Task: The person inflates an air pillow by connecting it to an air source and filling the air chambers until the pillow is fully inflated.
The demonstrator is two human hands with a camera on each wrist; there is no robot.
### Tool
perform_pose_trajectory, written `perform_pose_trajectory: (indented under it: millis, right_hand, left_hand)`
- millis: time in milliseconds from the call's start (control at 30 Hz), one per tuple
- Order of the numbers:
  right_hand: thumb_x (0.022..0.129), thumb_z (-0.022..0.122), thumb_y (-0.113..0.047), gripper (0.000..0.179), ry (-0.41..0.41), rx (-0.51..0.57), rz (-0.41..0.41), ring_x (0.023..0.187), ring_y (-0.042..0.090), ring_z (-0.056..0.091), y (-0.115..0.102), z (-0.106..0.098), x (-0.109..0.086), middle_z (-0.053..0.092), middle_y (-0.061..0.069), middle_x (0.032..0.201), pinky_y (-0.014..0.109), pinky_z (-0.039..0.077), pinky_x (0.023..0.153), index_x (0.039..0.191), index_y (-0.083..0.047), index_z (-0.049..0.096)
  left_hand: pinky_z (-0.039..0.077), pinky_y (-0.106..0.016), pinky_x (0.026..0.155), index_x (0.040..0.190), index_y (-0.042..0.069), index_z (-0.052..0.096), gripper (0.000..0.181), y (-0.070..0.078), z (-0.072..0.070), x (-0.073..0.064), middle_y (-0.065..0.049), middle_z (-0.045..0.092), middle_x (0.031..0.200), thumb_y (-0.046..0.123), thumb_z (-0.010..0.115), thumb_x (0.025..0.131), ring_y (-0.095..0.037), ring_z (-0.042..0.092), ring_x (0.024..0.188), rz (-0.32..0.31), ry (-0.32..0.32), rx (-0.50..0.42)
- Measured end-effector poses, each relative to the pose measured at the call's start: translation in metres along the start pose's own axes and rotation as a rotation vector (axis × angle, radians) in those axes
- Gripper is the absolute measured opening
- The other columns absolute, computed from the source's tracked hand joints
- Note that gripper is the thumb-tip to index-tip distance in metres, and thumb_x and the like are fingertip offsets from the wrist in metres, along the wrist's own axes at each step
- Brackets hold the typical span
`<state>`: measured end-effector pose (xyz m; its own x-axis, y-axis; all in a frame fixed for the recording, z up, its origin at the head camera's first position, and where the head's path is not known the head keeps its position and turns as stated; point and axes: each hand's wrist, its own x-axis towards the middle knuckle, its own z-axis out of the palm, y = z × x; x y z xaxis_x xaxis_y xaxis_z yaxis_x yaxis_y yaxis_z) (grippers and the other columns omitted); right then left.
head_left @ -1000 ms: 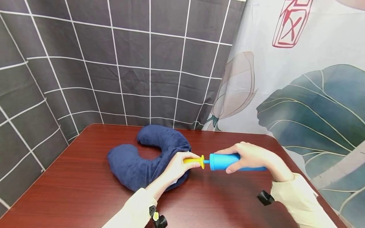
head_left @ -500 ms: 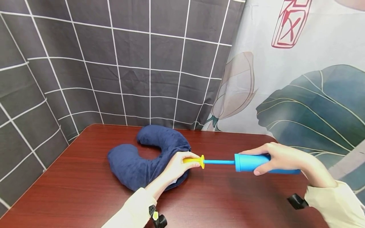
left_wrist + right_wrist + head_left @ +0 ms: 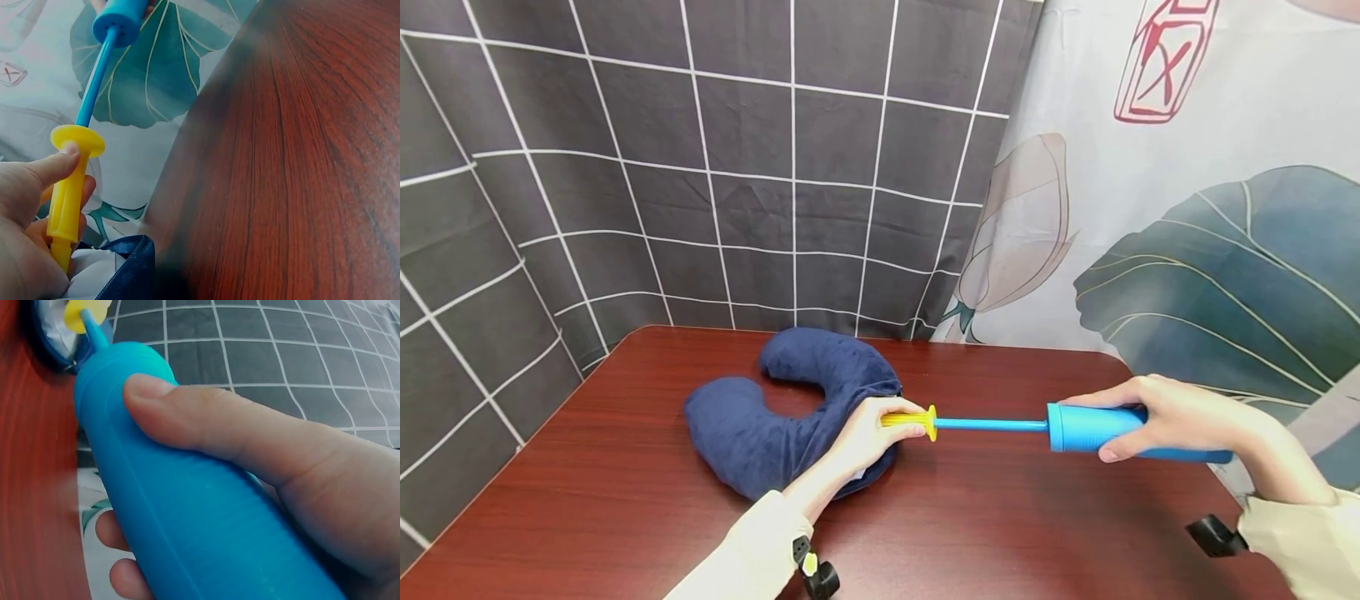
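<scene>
A hand air pump with a blue barrel lies level above the table, its blue rod drawn far out. My right hand grips the barrel, thumb along its side in the right wrist view. My left hand holds the pump's yellow end piece between thumb and fingers. That yellow end points into the unzipped side of a navy U-shaped neck pillow, where white lining shows beside it. The spot where the tip meets the pillow is hidden by the left hand.
The pillow rests on a reddish-brown wooden table. Behind stands a dark grey gridded curtain, and on the right a white cloth printed with leaves. A small black camera sits on the left wrist.
My right hand has moved to the right with the barrel, and a much longer stretch of rod now shows. The left hand, yellow end piece and pillow have stayed in place.
</scene>
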<state>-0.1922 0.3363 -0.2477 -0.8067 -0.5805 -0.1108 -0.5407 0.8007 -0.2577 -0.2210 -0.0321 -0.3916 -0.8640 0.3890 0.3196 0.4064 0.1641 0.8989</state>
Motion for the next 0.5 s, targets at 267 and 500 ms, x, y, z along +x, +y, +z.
perform_pose_trajectory:
  millis: [267, 500]
  right_hand:
    - [0.079, 0.078, -0.051, 0.063, 0.008, 0.019, -0.077, 0.084, -0.004, 0.055, -0.017, 0.008, 0.025, 0.069, -0.014, 0.106, 0.020, 0.044, 0.066, 0.136, -0.033, 0.059]
    - [0.080, 0.077, -0.052, 0.062, -0.010, 0.040, -0.116, 0.084, -0.001, 0.057, -0.034, 0.020, 0.055, 0.071, -0.011, 0.107, 0.021, 0.047, 0.067, 0.135, -0.027, 0.062]
  left_hand:
    - [0.051, -0.014, 0.077, 0.108, -0.001, 0.073, 0.025, 0.003, 0.001, -0.001, -0.021, 0.073, 0.101, 0.012, 0.074, 0.087, -0.001, 0.061, 0.078, -0.013, 0.004, -0.062]
    - [0.051, -0.014, 0.077, 0.108, -0.001, 0.073, 0.025, 0.002, 0.002, -0.001, -0.021, 0.073, 0.101, 0.011, 0.075, 0.086, -0.001, 0.061, 0.078, -0.022, 0.017, -0.076]
